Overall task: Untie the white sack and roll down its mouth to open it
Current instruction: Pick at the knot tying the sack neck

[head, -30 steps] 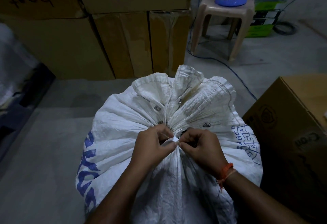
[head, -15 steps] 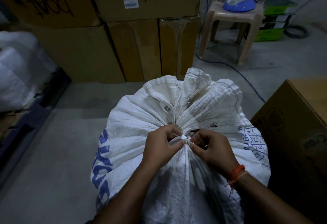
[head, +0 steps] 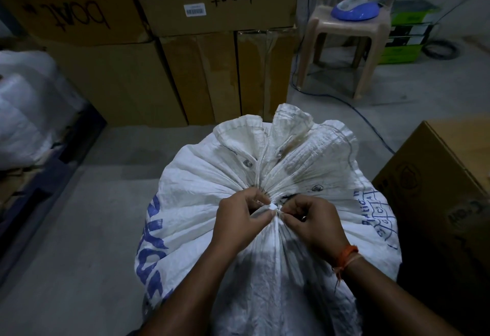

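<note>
Floor [head: 79,229]: bare grey concrete spreads under and around the work.
Stacked cartons [head: 169,43]: brown boxes, two printed "boat" upside down, rise well beyond the gripped knot.
White sack [head: 201,203]: full and upright on the floor directly under both hands, blue lettering down its side left of the grip, its mouth gathered tight with pleats fanning away from the pinch.
Side carton [head: 437,203]: a brown box stands just beside the sack, right of the grip.
Plastic stool [head: 344,51]: beige, far beyond and right of the grip, carrying a blue-based object on its seat.
Left hand [head: 238,219]: fingers curled, thumb and fingertips pinching the tie from the left side.
Right hand [head: 315,221]: fingers curled, pinching the same tie from the right, an orange thread band [head: 347,254] on its wrist.
Knot [head: 273,207]: a small white twist at the sack's gathered neck, caught between the two pinches; the mouth remains tied.
Eyelets [head: 248,162]: metal rings dot the ruffled rim just beyond the grip.
</note>
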`<act>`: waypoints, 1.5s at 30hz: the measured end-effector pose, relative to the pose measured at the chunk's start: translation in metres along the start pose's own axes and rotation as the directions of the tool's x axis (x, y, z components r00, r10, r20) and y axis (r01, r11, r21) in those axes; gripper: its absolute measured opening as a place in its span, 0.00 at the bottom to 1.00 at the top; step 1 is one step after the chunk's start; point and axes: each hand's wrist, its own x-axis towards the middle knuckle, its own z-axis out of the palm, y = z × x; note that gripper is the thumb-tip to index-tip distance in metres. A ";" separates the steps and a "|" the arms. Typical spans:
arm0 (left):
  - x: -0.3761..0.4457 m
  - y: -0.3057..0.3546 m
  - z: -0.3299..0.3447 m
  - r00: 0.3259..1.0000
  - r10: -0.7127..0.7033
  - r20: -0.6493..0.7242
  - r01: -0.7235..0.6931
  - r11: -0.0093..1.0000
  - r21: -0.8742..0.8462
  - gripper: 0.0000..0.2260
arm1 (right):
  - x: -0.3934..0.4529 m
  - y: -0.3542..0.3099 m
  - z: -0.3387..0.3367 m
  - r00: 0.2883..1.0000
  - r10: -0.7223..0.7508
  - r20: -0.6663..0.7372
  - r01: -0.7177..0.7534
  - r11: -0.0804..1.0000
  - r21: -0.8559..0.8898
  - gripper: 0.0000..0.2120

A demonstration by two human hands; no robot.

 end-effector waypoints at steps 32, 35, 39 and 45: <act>0.004 0.003 -0.004 0.999 -0.022 0.034 0.023 0.999 -0.027 0.09 | 0.006 -0.007 0.000 0.999 0.023 0.025 -0.022 0.999 -0.041 0.08; 0.004 0.003 -0.004 0.999 -0.020 0.036 0.021 1.000 -0.020 0.09 | 0.007 -0.008 0.001 0.999 0.030 0.016 -0.029 0.999 -0.035 0.07; 0.004 0.002 -0.004 0.999 -0.015 0.036 0.016 1.000 -0.012 0.09 | 0.007 -0.010 0.002 0.999 0.033 0.022 -0.033 0.999 -0.035 0.06; 0.003 0.004 -0.005 0.999 -0.018 0.033 0.019 1.000 -0.021 0.09 | 0.005 -0.010 0.003 0.999 0.036 0.023 -0.036 0.999 -0.014 0.06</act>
